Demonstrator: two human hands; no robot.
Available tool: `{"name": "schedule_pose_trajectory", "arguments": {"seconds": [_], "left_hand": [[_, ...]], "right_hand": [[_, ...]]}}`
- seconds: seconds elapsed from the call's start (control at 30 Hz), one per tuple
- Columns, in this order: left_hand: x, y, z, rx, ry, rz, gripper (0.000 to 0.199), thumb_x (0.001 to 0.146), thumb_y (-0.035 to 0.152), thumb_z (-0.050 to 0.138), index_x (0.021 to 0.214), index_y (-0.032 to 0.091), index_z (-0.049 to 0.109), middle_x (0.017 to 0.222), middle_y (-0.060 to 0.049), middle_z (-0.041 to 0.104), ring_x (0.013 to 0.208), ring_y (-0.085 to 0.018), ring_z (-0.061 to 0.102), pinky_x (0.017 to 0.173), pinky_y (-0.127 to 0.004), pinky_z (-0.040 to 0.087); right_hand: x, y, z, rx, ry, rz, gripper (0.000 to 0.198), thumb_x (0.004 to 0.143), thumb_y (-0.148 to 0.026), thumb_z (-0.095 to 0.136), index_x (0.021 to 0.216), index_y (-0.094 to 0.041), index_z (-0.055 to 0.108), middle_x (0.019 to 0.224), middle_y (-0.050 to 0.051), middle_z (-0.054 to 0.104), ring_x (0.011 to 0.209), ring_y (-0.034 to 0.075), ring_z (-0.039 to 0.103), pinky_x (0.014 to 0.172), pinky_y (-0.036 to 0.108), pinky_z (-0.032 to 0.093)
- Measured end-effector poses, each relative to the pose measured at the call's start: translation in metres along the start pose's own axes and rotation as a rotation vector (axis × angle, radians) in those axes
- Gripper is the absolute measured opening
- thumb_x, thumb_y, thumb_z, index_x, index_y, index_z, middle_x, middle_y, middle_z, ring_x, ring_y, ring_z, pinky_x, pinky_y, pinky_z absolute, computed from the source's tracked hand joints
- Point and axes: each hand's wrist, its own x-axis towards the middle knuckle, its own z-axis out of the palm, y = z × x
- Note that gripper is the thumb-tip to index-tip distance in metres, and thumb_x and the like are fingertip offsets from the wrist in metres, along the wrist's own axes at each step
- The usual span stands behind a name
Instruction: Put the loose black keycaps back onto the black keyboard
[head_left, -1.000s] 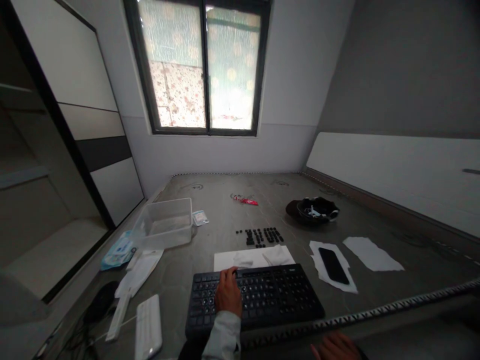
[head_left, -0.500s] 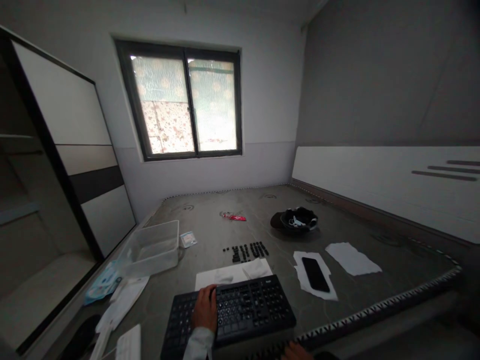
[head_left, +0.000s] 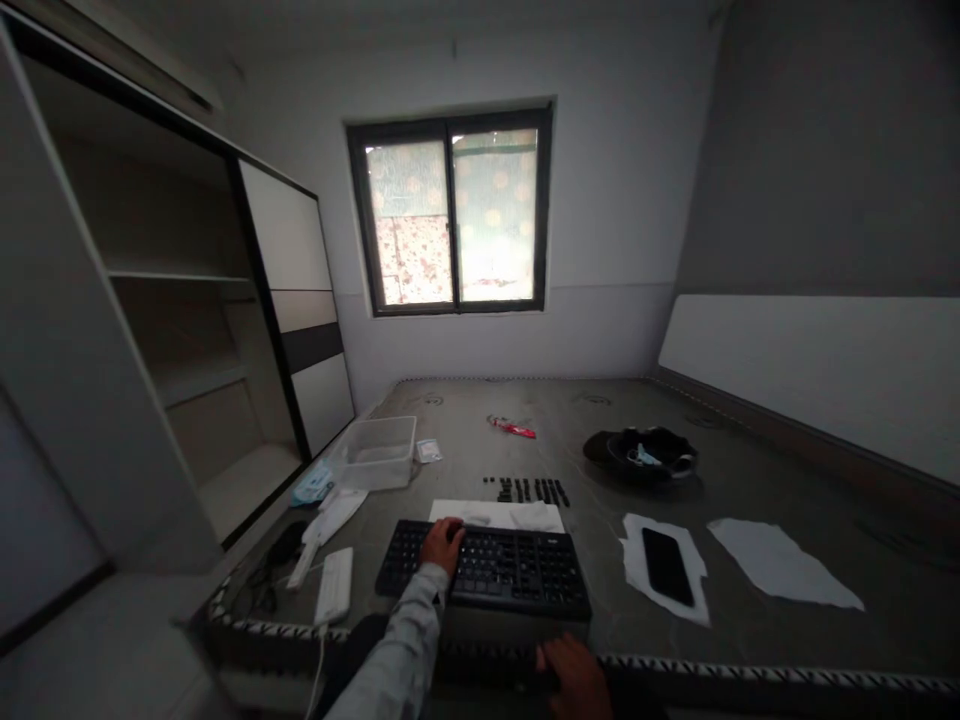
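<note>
My left hand lies across the left half of a black keyboard, its fingers bent over the far edge and gripping it. The keyboard rests flat, and several of its keys look bare. Below its near right edge, at the front of the mattress, is my right hand. Its fingers are curled together; whatever they hold, if anything, is hidden in the dark. Loose black keycaps stand in rows behind the keyboard. Between them lies white paper with crumpled tissues on it.
On the mattress, a clear plastic box, a power strip and a blue packet lie to the left. A phone on paper, another paper sheet and a black cap lie right. A red wrapper lies farther back.
The view has swung left and drawn back, so more of the wardrobe and both arms show. My left hand stays on the keyboard. More of my right hand is visible at the front edge.
</note>
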Motion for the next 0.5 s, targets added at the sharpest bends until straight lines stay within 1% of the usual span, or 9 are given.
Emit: {"name": "schedule_pose_trajectory", "arguments": {"seconds": [0.1,0.17,0.2,0.3,0.37,0.43,0.5], "left_hand": [[-0.002,0.006,-0.005,0.018,0.011,-0.023,0.016,0.086,0.022,0.061,0.100,0.017,0.066,0.098,-0.004,0.071,0.094,-0.015,0.066,0.089,-0.029,0.050],[-0.004,0.013,-0.013,0.030,0.017,-0.018,0.017,0.087,0.023,0.061,0.103,0.018,0.066,0.100,-0.005,0.071,0.096,-0.017,0.065,0.092,-0.032,0.049],[-0.007,0.017,-0.018,0.031,0.016,-0.004,0.019,0.088,0.024,0.060,0.105,0.018,0.066,0.104,-0.005,0.071,0.099,-0.018,0.065,0.095,-0.033,0.048],[-0.021,0.030,-0.035,0.018,-0.015,0.081,0.023,0.093,0.023,0.049,0.109,0.022,0.065,0.113,-0.004,0.069,0.109,-0.016,0.062,0.101,-0.031,0.045],[-0.038,0.033,-0.041,0.014,-0.050,0.158,0.027,0.095,0.024,0.043,0.110,0.024,0.065,0.115,-0.004,0.066,0.111,-0.015,0.061,0.100,-0.030,0.046],[-0.056,0.031,-0.041,0.042,-0.072,0.218,0.031,0.097,0.026,0.038,0.110,0.024,0.065,0.114,-0.006,0.064,0.106,-0.016,0.062,0.096,-0.030,0.050],[-0.072,0.027,-0.035,0.095,-0.092,0.245,0.033,0.097,0.027,0.035,0.107,0.023,0.066,0.108,-0.006,0.064,0.097,-0.016,0.065,0.089,-0.030,0.053]], "right_hand": [[0.000,-0.009,-0.003,0.051,0.021,-0.019,0.043,0.055,0.000,0.048,0.083,-0.028,0.063,0.072,-0.003,0.073,0.070,0.021,0.067,0.073,0.033,0.053],[-0.001,-0.011,-0.005,0.084,0.060,-0.026,0.042,0.054,0.000,0.048,0.081,-0.029,0.063,0.070,-0.003,0.071,0.067,0.021,0.066,0.072,0.035,0.053],[-0.002,-0.011,-0.006,0.096,0.056,-0.018,0.041,0.054,0.000,0.047,0.079,-0.028,0.062,0.069,-0.003,0.071,0.066,0.021,0.066,0.073,0.035,0.054],[-0.005,-0.004,-0.009,0.097,-0.019,-0.043,0.041,0.049,-0.001,0.047,0.077,-0.028,0.061,0.071,-0.003,0.071,0.068,0.021,0.067,0.076,0.035,0.055],[-0.006,0.001,-0.011,0.067,-0.032,-0.140,0.044,0.049,-0.002,0.048,0.081,-0.028,0.063,0.073,-0.002,0.074,0.068,0.021,0.068,0.074,0.033,0.055],[-0.005,0.002,-0.011,0.013,0.025,-0.189,0.040,0.057,-0.003,0.050,0.084,-0.028,0.066,0.071,-0.001,0.074,0.067,0.022,0.070,0.070,0.032,0.056],[-0.003,-0.003,-0.010,-0.019,0.076,-0.129,0.027,0.069,-0.009,0.054,0.081,-0.028,0.068,0.066,0.000,0.073,0.066,0.022,0.070,0.067,0.033,0.056]]}}
